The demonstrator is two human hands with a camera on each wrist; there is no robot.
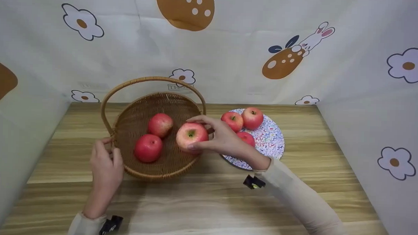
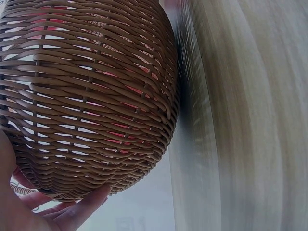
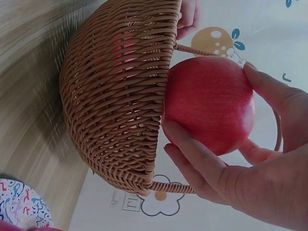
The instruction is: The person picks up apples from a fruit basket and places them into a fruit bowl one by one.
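Observation:
A brown wicker basket with an arched handle stands on the table, two red apples inside it. At its left side, my left hand grips the rim near the foot of the handle; the left wrist view shows the fingers against the woven wall. My right hand holds another apple between thumb and fingers, at the basket's right rim. In the right wrist view this held apple is level with the basket's opening.
To the right of the basket lies a round speckled plate with three apples on it, one partly hidden by my right hand. A patterned cloth hangs behind and on both sides of the wooden table.

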